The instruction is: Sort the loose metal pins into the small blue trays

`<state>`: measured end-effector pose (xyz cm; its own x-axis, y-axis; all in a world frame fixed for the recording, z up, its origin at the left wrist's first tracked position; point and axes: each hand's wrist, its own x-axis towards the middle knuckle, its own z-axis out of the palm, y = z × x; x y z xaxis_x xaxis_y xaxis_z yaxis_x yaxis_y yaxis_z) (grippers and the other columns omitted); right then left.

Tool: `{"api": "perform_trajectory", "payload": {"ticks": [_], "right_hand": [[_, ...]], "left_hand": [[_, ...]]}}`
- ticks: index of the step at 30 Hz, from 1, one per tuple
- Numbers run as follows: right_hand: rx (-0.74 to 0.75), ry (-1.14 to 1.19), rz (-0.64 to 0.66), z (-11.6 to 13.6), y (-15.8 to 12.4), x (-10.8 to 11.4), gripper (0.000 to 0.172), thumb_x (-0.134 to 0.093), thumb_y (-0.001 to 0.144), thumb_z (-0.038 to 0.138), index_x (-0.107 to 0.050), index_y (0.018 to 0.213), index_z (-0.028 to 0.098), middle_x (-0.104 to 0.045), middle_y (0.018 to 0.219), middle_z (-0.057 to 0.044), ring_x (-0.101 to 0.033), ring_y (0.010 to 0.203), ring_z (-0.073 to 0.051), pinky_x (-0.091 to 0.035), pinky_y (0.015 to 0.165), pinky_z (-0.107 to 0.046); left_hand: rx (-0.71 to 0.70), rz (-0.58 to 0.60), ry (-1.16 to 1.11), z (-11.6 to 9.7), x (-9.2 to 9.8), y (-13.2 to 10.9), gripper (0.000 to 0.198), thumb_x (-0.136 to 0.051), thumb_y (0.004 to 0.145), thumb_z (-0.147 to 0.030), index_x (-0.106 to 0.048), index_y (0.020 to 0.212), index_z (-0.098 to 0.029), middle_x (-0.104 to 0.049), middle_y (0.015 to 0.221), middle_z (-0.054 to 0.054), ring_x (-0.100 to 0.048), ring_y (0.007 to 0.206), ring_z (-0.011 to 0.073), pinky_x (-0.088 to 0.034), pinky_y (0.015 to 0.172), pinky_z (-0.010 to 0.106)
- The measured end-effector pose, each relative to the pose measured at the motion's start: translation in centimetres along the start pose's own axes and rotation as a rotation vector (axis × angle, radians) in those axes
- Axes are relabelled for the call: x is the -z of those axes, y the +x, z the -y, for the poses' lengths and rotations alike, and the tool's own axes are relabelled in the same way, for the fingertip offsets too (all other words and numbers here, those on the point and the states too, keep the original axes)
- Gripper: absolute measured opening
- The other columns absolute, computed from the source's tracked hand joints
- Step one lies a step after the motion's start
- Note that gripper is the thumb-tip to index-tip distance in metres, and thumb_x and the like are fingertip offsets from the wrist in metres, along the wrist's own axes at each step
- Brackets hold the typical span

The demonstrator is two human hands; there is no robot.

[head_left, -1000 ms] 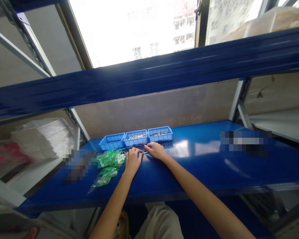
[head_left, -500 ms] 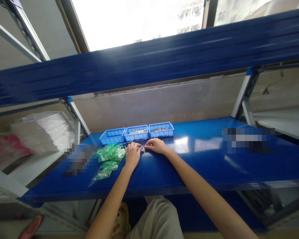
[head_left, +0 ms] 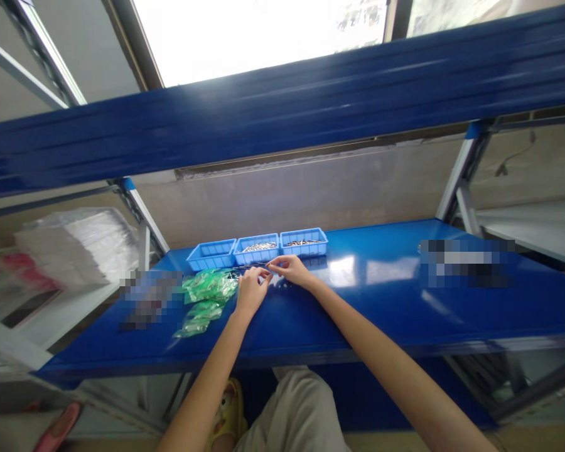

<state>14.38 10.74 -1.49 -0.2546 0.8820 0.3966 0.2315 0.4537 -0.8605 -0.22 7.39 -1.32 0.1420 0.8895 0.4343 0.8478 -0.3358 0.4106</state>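
My left hand [head_left: 253,288] and my right hand [head_left: 290,271] meet at the fingertips above the blue tabletop, just in front of the bins. The fingers of both are pinched together; whatever sits between them is too small to make out. Left of my left hand lies a crumpled heap of green and clear plastic bags [head_left: 209,292]. Behind the hands stand a blue bin with small silvery pieces [head_left: 258,257] and a blue bin with darker thin metal pieces [head_left: 306,250]. A third blue bin [head_left: 211,260], at the left of the row, shows its bare inside.
A blue shelf beam [head_left: 282,113] crosses above the table [head_left: 381,314]. Blurred-out items lie at the table's left and right. Wrapped white packs [head_left: 89,245] sit on a side shelf at left. Metal posts [head_left: 459,169] stand at the table's rear corners.
My right hand has risen slightly toward the bins, its fingertips now a little above those of my left hand. My left hand stays nearly in place; bags and bins keep their places.
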Motion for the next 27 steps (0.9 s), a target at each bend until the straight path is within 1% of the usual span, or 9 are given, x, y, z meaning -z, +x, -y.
{"api": "perform_trajectory", "payload": {"ticks": [3, 7, 11, 14, 16, 18, 22, 24, 27], "right_hand": [[-0.019, 0.115, -0.03, 0.2, -0.1, -0.1, 0.032, -0.058, 0.071, 0.04, -0.067, 0.083, 0.012, -0.067, 0.079, -0.005, -0.056, 0.057, -0.01, -0.042, 0.051, -0.019], [-0.069, 0.155, -0.091, 0.1, -0.1, 0.0, 0.034, -0.059, 0.069, 0.042, -0.067, 0.082, 0.011, -0.066, 0.075, -0.006, -0.056, 0.057, -0.01, -0.044, 0.053, -0.02], [-0.087, 0.119, -0.003, 0.1, -0.3, 0.0, 0.033, -0.06, 0.068, 0.043, -0.067, 0.076, 0.012, -0.065, 0.07, -0.005, -0.054, 0.054, -0.01, -0.043, 0.052, -0.02], [-0.08, 0.136, 0.046, 0.4, -0.5, 0.0, 0.033, -0.06, 0.067, 0.044, -0.067, 0.074, 0.012, -0.064, 0.067, -0.004, -0.052, 0.05, -0.009, -0.042, 0.049, -0.02], [-0.076, 0.16, 0.028, 0.7, -0.5, 0.0, 0.035, -0.06, 0.067, 0.045, -0.068, 0.074, 0.012, -0.064, 0.067, -0.004, -0.051, 0.049, -0.008, -0.04, 0.047, -0.019], [-0.089, 0.194, -0.031, 0.9, -0.5, 0.1, 0.035, -0.06, 0.067, 0.045, -0.068, 0.077, 0.012, -0.065, 0.069, -0.005, -0.05, 0.049, -0.008, -0.039, 0.045, -0.019], [-0.184, 0.247, -0.155, 1.2, -0.4, 0.3, 0.036, -0.06, 0.067, 0.046, -0.068, 0.081, 0.015, -0.066, 0.074, -0.005, -0.049, 0.049, -0.007, -0.033, 0.038, -0.017], [-0.23, 0.267, -0.194, 1.3, -0.3, 0.4, 0.034, -0.06, 0.068, 0.046, -0.067, 0.083, 0.016, -0.066, 0.076, -0.005, -0.048, 0.048, -0.006, -0.031, 0.036, -0.015], [-0.271, 0.301, -0.216, 1.4, -0.2, 0.6, 0.031, -0.062, 0.067, 0.042, -0.066, 0.083, 0.016, -0.065, 0.076, -0.004, -0.047, 0.047, -0.005, -0.033, 0.035, -0.014]], "left_hand": [[-0.009, -0.047, -0.015, 0.0, -0.1, 0.1, 0.018, -0.05, 0.078, -0.034, -0.06, 0.075, -0.02, -0.061, 0.081, 0.003, -0.053, 0.074, 0.0172, -0.038, 0.075, 0.033], [0.014, -0.186, -0.106, 0.1, 0.1, 0.3, 0.018, -0.047, 0.08, -0.032, -0.059, 0.076, -0.019, -0.059, 0.079, 0.003, -0.053, 0.074, 0.0168, -0.04, 0.073, 0.03], [0.075, -0.321, -0.175, -0.1, 0.4, 0.4, 0.022, -0.044, 0.081, -0.035, -0.057, 0.075, -0.018, -0.056, 0.077, 0.004, -0.053, 0.072, 0.0162, -0.041, 0.071, 0.029], [0.103, -0.349, -0.194, -0.1, 0.6, 0.4, 0.025, -0.042, 0.082, -0.037, -0.057, 0.075, -0.018, -0.054, 0.077, 0.003, -0.052, 0.07, 0.0155, -0.041, 0.071, 0.029], [0.108, -0.332, -0.199, 0.0, 0.5, 0.4, 0.026, -0.042, 0.082, -0.037, -0.058, 0.075, -0.018, -0.054, 0.077, 0.003, -0.052, 0.07, 0.0155, -0.042, 0.071, 0.029], [0.098, -0.286, -0.181, 0.2, 0.2, 0.4, 0.024, -0.044, 0.081, -0.036, -0.059, 0.074, -0.018, -0.054, 0.078, 0.004, -0.053, 0.073, 0.0164, -0.042, 0.072, 0.03], [0.071, -0.146, -0.066, 0.6, -0.4, 0.3, 0.016, -0.05, 0.077, -0.03, -0.061, 0.08, -0.019, -0.055, 0.087, 0.005, -0.053, 0.088, 0.021, -0.04, 0.079, 0.034], [0.087, -0.105, -0.023, 0.5, -0.6, 0.2, 0.015, -0.051, 0.077, -0.029, -0.061, 0.083, -0.02, -0.055, 0.091, 0.006, -0.051, 0.093, 0.0226, -0.039, 0.081, 0.036], [0.125, -0.058, 0.029, 0.3, -0.6, 0.0, 0.015, -0.049, 0.076, -0.026, -0.06, 0.086, -0.02, -0.055, 0.095, 0.007, -0.05, 0.097, 0.024, -0.038, 0.083, 0.038]]}}
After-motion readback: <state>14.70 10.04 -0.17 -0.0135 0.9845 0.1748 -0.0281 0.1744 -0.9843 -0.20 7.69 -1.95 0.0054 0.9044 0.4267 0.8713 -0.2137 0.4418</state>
